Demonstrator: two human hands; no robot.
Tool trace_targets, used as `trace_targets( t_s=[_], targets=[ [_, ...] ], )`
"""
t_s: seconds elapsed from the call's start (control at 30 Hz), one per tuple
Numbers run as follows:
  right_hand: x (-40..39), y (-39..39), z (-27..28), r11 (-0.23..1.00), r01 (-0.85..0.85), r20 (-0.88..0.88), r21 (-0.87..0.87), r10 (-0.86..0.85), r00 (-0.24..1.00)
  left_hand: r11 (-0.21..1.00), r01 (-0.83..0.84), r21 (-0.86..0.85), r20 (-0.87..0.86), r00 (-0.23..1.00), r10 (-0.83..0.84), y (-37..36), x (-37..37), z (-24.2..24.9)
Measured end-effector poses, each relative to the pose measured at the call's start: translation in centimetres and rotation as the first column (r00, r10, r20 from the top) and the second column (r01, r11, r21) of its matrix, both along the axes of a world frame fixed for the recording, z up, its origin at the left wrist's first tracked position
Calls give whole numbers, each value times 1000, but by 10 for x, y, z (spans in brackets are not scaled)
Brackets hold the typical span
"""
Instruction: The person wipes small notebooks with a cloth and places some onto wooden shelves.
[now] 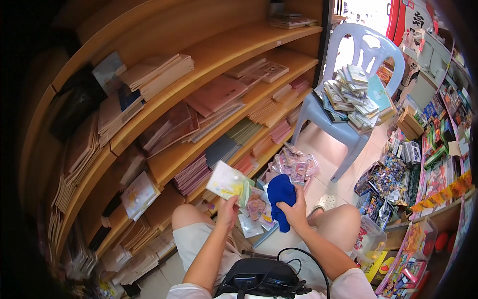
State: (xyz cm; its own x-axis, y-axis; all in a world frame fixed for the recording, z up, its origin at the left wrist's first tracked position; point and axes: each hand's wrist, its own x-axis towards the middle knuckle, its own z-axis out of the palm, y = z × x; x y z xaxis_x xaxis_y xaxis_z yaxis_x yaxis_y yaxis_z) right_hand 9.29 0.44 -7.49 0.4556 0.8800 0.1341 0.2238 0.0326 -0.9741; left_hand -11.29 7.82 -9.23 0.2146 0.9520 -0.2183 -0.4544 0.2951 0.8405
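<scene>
My left hand (228, 213) is closed on the lower edge of a notebook (225, 180) with a pale cover and yellow and green print, raised in front of the shelves. A bunched blue cloth (280, 192) is gripped in my right hand (295, 208), thumb pressed on its front. The cloth and the notebook are apart. Below and between my hands lie small plastic-wrapped packets (255, 207) and a clear plastic sleeve (250, 226). Farther off on the floor is a pile of pink packaged items (298, 164).
Wooden shelves (239, 52) with stacked notebooks and paper curve along the left. A blue-grey plastic chair (343, 147) at the back right carries a heap of small books (351, 94). Packaged goods (386, 179) crowd the right side. A black bag (261, 276) with cables rests at my lap.
</scene>
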Motion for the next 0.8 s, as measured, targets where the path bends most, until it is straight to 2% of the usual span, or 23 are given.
trace_targets(
  t_s=[0.03,0.1,0.13,0.17,0.23,0.3,0.33,0.37,0.43,0.53,0.63,0.67,0.7,0.77,0.8],
  targets=[
    [-1,-2,16,998,-6,161,70,-5,987,1000,-3,3,12,1000,3,-5,4,1],
    [-11,-2,22,983,-184,424,7,164,891,1000,-3,9,35,999,2,-18,20,5],
    [-23,-7,40,938,-307,429,-163,347,834,999,8,-31,88,996,-5,-23,25,1],
    [-34,-9,30,931,-350,495,-102,353,794,997,19,-73,140,990,-9,-28,32,2],
    [-42,-10,23,951,-310,559,-9,261,787,947,210,-242,343,932,-119,-33,26,11],
    [-38,-6,19,959,-251,551,-133,282,785,967,200,-156,271,950,-153,-37,26,-7],
    [-37,-6,17,955,-221,541,-199,295,787,988,102,-116,98,991,-91,-42,33,4],
    [-36,-5,17,956,-220,567,-193,291,770,992,72,-101,70,995,-65,-42,36,5],
    [-30,-1,19,962,-211,625,-172,272,731,996,58,-66,61,997,-54,-37,35,-2],
    [-20,1,15,959,-160,635,-232,274,722,991,122,-47,-43,991,-124,-31,23,-12],
    [-5,8,14,923,-13,636,-385,275,721,996,51,-71,46,998,-48,-31,16,-15],
    [5,12,6,930,67,620,-360,185,763,990,47,-131,71,997,-38,-35,15,4],
    [14,15,0,929,147,598,-339,93,796,989,66,-133,51,997,-59,-34,12,2],
    [20,19,13,966,179,511,-185,-61,858,986,90,-137,23,996,-87,-34,5,-8],
    [20,18,20,988,118,468,-96,-60,882,986,90,-141,9,996,-90,-35,7,-14]
  ],
)
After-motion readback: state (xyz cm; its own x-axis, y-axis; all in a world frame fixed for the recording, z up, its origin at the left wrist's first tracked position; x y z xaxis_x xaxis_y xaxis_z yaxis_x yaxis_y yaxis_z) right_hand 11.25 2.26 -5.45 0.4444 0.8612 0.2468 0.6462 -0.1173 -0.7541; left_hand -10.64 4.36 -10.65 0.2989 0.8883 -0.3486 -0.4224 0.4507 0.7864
